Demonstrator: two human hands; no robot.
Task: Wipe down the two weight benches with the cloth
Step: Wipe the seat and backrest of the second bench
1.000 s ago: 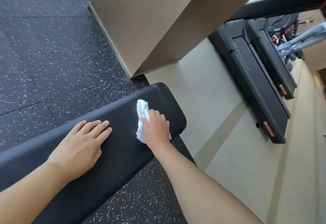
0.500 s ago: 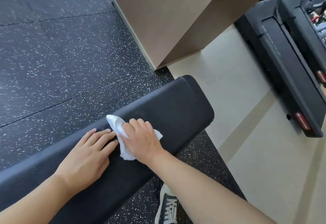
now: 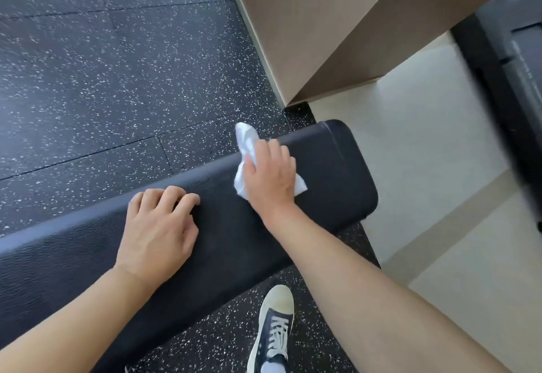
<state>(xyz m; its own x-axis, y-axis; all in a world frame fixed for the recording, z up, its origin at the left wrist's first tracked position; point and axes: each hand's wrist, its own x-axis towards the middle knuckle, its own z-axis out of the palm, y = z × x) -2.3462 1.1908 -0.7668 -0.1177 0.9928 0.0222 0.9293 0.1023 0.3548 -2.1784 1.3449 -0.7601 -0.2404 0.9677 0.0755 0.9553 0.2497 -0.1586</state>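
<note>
My right hand (image 3: 268, 177) presses the white cloth (image 3: 245, 141) flat onto the black padded bench (image 3: 331, 185) near its rounded end, fingers (image 3: 275, 149) spread straight over the fabric rather than curled round it. Part of the cloth sticks out past the far edge of the pad. My left hand (image 3: 159, 233) rests on the bench just beside it, its fingers loosely bent on the vinyl and holding nothing. My judgement: with no real grip, the cloth can slide out from under my palm and drop to the speckled rubber floor (image 3: 102, 79) beyond the far edge. A hurried stroke may also skip the end cap and the near side of the pad. My shoe (image 3: 274, 325) stands close under the bench. A second bench is not in view, so I judge it not yet done.
</note>
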